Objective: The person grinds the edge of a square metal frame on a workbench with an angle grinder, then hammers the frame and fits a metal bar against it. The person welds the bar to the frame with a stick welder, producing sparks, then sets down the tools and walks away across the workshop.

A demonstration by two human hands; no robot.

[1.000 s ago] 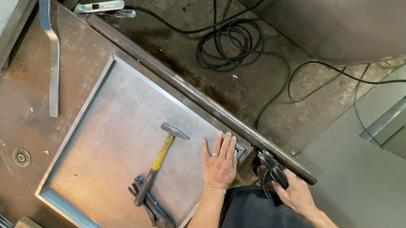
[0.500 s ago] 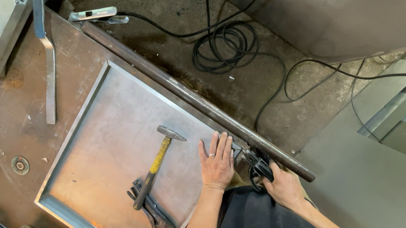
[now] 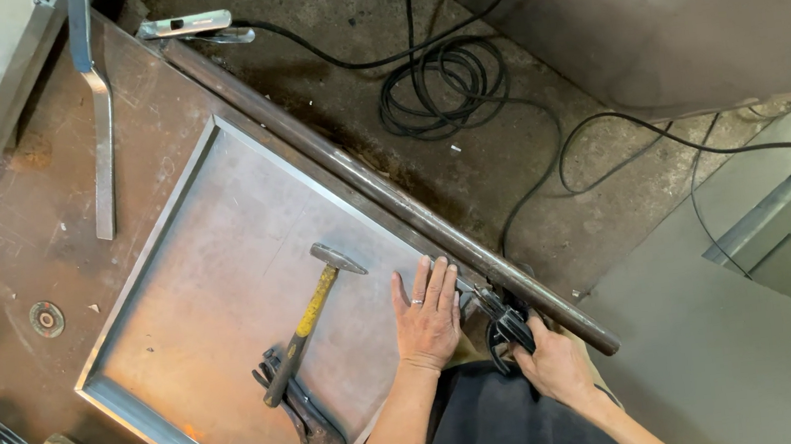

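A yellow-handled hammer point(image 3: 312, 317) lies mid-tray, its grip resting across some dark locking pliers point(image 3: 303, 413). A bent flat steel bar point(image 3: 97, 126) sits on the rusty bench toward its far left corner, with a small round disc point(image 3: 46, 318) near the left edge. Black cable point(image 3: 440, 85) is coiled on the concrete floor past the bench's far edge.

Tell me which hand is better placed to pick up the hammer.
Left. The left hand lies flat on the metal tray, close beside the hammer, while the right hand grips a black clamp at the tray's edge.
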